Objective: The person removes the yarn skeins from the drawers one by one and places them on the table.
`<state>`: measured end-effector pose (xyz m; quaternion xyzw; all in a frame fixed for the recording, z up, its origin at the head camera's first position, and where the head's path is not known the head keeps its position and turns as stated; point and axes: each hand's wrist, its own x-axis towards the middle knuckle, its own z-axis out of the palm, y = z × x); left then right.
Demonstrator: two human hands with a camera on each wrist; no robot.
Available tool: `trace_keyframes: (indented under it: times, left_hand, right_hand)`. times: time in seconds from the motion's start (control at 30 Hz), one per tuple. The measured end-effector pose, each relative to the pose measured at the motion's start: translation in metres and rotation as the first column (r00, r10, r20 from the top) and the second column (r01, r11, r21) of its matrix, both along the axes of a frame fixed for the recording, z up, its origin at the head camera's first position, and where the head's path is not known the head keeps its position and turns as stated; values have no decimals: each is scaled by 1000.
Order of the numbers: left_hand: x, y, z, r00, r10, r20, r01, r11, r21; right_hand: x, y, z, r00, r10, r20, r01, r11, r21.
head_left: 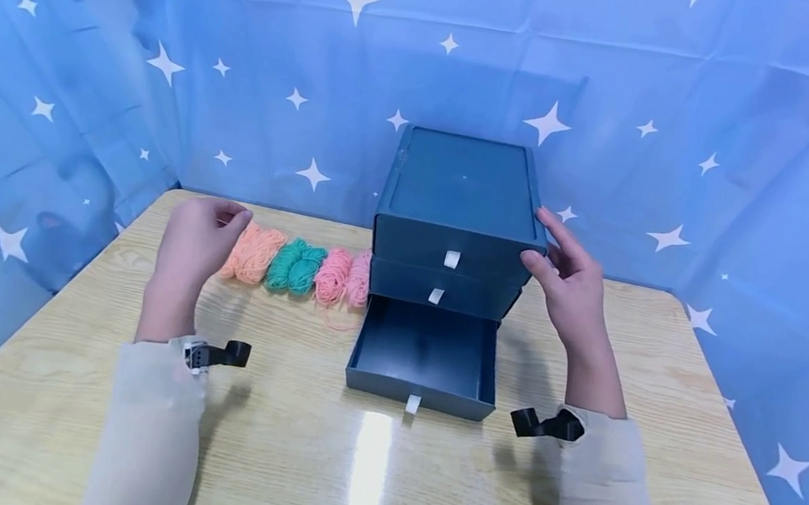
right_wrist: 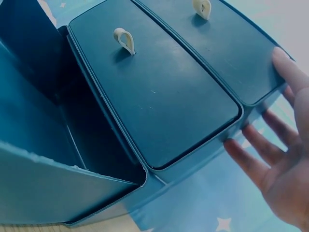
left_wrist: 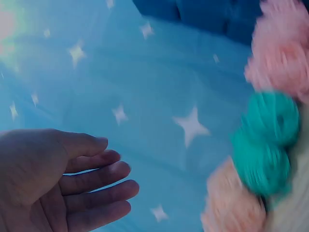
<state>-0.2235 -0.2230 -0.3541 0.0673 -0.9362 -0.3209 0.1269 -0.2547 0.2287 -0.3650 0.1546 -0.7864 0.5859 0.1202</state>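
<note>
My left hand (head_left: 201,235) is raised beside the peach yarn (head_left: 256,253), with its fingers loosely bent and nothing in them. My right hand (head_left: 570,282) rests on the right front edge of a dark blue drawer box (head_left: 467,181). In the right wrist view its thumb lies on the front face, while its extended fingertips (right_wrist: 231,145) touch the side. The bottom drawer (head_left: 415,389) is pulled out and its inside is bare. Above it, the middle drawer (head_left: 409,282) and the top drawer (head_left: 413,241) are closed, each with a white pull tab.
Right of the peach yarn lie teal yarn (head_left: 295,266), coral pink yarn (head_left: 332,276) and light pink yarn (head_left: 359,279), the last one against the box. A loose pink strand trails on the wooden table (head_left: 267,435). A blue star-patterned curtain (head_left: 261,65) hangs behind.
</note>
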Motion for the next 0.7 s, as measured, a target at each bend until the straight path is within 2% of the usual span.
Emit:
trace_keyframes:
  times: [0.13, 0.23, 0.3, 0.4, 0.47, 0.53, 0.7]
  left_hand:
    - [6, 30, 13, 997, -78, -29, 76, 995, -61]
    - [11, 52, 20, 987, -158, -10, 157, 983, -93]
    - [16, 64, 24, 977, -212, -3, 211, 971, -112]
    - [26, 80, 31, 954, -301, 8, 300, 947, -111]
    - [34, 90, 35, 933, -359, 25, 360, 927, -101]
    - [42, 100, 37, 905, -423, 45, 425, 900, -95]
    - [61, 128, 31, 817, -558, 147, 575, 808, -130]
  right_hand:
    - [0, 0, 0, 1000, 6, -9, -6, 1000, -3]
    - [0, 0, 1, 1000, 4, -9, -4, 1000, -3]
    - [0, 0, 1, 1000, 7, -8, -7, 1000, -5]
    - [1, 0, 1, 1000, 10, -9, -10, 1000, -12]
    - [0, 0, 1, 1000, 13, -15, -13, 1000, -23]
    - [1, 0, 1, 1000, 15, -20, -16, 999, -30]
    - [1, -1, 1, 1000, 15, -16, -16, 999, -30]
